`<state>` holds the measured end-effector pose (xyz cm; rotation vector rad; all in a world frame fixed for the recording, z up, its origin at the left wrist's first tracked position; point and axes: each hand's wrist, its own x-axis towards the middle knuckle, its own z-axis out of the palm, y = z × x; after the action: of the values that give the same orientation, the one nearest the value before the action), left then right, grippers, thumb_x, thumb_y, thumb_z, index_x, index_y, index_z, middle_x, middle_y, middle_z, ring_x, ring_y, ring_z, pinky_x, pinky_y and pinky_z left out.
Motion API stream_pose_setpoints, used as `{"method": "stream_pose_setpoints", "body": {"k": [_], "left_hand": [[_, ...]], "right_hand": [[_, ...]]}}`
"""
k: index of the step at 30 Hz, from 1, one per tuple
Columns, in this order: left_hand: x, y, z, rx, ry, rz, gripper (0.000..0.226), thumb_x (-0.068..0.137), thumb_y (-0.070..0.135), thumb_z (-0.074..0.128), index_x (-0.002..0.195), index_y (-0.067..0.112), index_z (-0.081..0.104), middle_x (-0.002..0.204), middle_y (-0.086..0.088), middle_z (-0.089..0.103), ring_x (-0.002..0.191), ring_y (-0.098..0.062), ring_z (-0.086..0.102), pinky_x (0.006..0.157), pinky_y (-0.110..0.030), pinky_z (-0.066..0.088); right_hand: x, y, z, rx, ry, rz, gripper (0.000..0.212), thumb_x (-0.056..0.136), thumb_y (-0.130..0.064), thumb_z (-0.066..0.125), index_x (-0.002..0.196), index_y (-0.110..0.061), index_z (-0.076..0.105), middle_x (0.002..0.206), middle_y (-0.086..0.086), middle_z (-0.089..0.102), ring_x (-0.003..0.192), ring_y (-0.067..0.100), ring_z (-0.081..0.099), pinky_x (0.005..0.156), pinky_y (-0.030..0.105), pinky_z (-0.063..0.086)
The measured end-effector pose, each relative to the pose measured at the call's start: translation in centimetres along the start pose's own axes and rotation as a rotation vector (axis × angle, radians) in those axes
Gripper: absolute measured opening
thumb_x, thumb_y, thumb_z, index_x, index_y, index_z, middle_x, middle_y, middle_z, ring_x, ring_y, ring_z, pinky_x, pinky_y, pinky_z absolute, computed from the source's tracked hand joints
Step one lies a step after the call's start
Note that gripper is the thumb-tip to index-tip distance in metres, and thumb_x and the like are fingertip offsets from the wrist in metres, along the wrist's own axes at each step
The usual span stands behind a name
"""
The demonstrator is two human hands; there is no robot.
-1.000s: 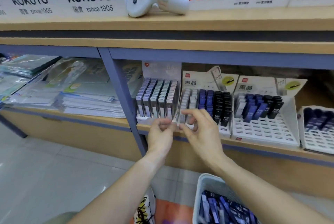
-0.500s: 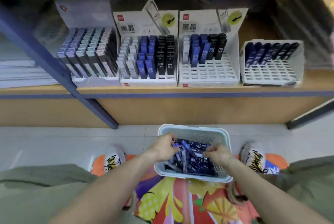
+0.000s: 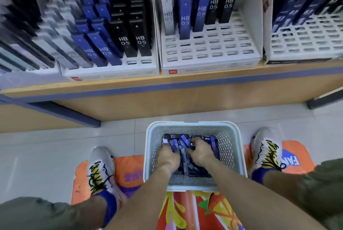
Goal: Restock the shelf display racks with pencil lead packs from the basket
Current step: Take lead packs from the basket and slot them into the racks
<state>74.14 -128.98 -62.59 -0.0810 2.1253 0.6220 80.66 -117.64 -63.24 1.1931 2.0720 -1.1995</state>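
Note:
A pale grey perforated basket (image 3: 193, 123) stands on the floor between my feet, holding several blue and black pencil lead packs (image 3: 171, 137). Both hands are down inside it. My left hand (image 3: 168, 155) has its fingers curled into the pile, and blue packs stick up from them. My right hand (image 3: 201, 150) is curled over packs beside it, its fingertips hidden. On the shelf above, the left white rack (image 3: 111, 71) is almost full. The middle rack (image 3: 209, 51) and the right rack (image 3: 304, 47) have several vacant front slots.
The wooden shelf edge (image 3: 185, 83) runs across the view above the basket. A blue shelf post (image 3: 65, 112) slants to the floor at the left. My shoes (image 3: 101, 170) (image 3: 267, 148) flank the basket on a bright orange mat (image 3: 204, 209). A blurred rack (image 3: 27, 44) sits far left.
My hands left the racks on the shelf and dropped into the basket, then dug deeper among the packs. The view tilted down and closer to the racks and basket.

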Motion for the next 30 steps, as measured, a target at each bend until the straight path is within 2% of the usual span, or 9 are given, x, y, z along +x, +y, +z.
{"method": "stream_pose_setpoints", "body": {"k": [3, 5, 10, 12, 15, 19, 23, 26, 30], "left_hand": [[3.1, -1.6, 2.6, -0.073, -0.052, -0.039, 0.029, 0.085, 0.040, 0.060, 0.104, 0.019, 0.068, 0.097, -0.007, 0.074, 0.091, -0.030, 0.070, 0.085, -0.045, 0.060], [5.1, -2.9, 4.4, -0.120, -0.045, -0.077, 0.037, 0.077, 0.049, 0.059, 0.103, 0.025, 0.068, 0.093, -0.002, 0.075, 0.091, -0.028, 0.071, 0.095, -0.050, 0.056], [5.5, -3.2, 5.7, -0.308, -0.091, -0.178, 0.037, 0.076, 0.047, 0.062, 0.112, 0.036, 0.061, 0.112, -0.002, 0.074, 0.108, -0.031, 0.068, 0.110, -0.063, 0.039], [1.8, -0.3, 3.4, -0.402, -0.123, -0.184, 0.030, 0.088, 0.038, 0.060, 0.117, 0.028, 0.058, 0.119, -0.012, 0.071, 0.111, -0.030, 0.064, 0.106, -0.046, 0.044], [0.1, 0.7, 1.9, -0.524, -0.168, -0.160, 0.019, 0.104, 0.023, 0.055, 0.122, 0.016, 0.054, 0.110, -0.025, 0.068, 0.096, -0.021, 0.066, 0.072, -0.027, 0.042], [0.0, 0.1, 1.6, -0.594, -0.262, -0.094, 0.033, 0.095, 0.030, 0.071, 0.124, 0.019, 0.061, 0.111, -0.003, 0.073, 0.103, -0.014, 0.067, 0.080, -0.025, 0.049], [-0.7, 0.8, 0.6, -0.635, -0.344, -0.048, 0.015, 0.099, 0.026, 0.067, 0.096, 0.029, 0.053, 0.096, 0.006, 0.066, 0.087, -0.004, 0.059, 0.079, -0.027, 0.046], [-1.4, 1.5, -0.7, -0.642, -0.324, -0.012, 0.013, 0.097, 0.029, 0.069, 0.104, 0.023, 0.060, 0.095, -0.002, 0.076, 0.086, -0.014, 0.070, 0.071, -0.033, 0.052], [-2.3, 2.1, -2.0, -0.654, -0.331, 0.035, 0.017, 0.096, 0.030, 0.070, 0.103, 0.020, 0.059, 0.095, -0.007, 0.079, 0.093, -0.019, 0.073, 0.091, -0.038, 0.055]], "right_hand": [[0.9, 0.0, 0.7, 0.025, 0.000, 0.055, 0.035, 0.098, -0.022, 0.063, 0.129, -0.006, 0.060, 0.128, 0.014, 0.067, 0.119, 0.031, 0.061, 0.098, 0.033, 0.048], [1.2, 0.0, 1.1, 0.040, 0.012, 0.080, 0.030, 0.098, -0.021, 0.063, 0.123, -0.006, 0.065, 0.125, 0.013, 0.069, 0.116, 0.031, 0.063, 0.096, 0.033, 0.049], [1.4, 0.4, 1.4, 0.171, 0.007, 0.157, 0.038, 0.093, -0.018, 0.071, 0.128, -0.007, 0.061, 0.122, 0.012, 0.069, 0.113, 0.029, 0.064, 0.095, 0.032, 0.050], [1.4, 0.6, 1.4, 0.235, -0.035, 0.158, 0.030, 0.090, -0.013, 0.073, 0.118, -0.007, 0.066, 0.111, 0.009, 0.072, 0.097, 0.024, 0.067, 0.083, 0.027, 0.054], [0.7, 0.9, 1.0, 0.343, -0.073, 0.133, 0.021, 0.088, -0.005, 0.074, 0.098, -0.018, 0.061, 0.092, -0.001, 0.068, 0.073, 0.012, 0.061, 0.050, 0.011, 0.046], [-0.4, 1.2, 0.0, 0.432, -0.086, 0.044, 0.023, 0.083, -0.008, 0.082, 0.100, -0.019, 0.072, 0.096, 0.000, 0.073, 0.094, 0.017, 0.070, 0.082, 0.023, 0.056], [-1.6, 1.0, -1.2, 0.511, -0.072, -0.026, 0.030, 0.079, -0.004, 0.084, 0.090, -0.029, 0.072, 0.086, -0.002, 0.072, 0.082, 0.010, 0.068, 0.073, 0.012, 0.052], [-2.6, 0.7, -2.4, 0.602, -0.035, -0.051, 0.029, 0.082, 0.002, 0.079, 0.107, -0.011, 0.074, 0.094, 0.009, 0.076, 0.086, 0.014, 0.071, 0.078, 0.015, 0.056], [-3.8, -0.1, -4.1, 0.663, -0.007, -0.050, 0.020, 0.086, 0.004, 0.075, 0.101, -0.010, 0.076, 0.095, 0.013, 0.076, 0.093, 0.026, 0.074, 0.085, 0.031, 0.061]]}}
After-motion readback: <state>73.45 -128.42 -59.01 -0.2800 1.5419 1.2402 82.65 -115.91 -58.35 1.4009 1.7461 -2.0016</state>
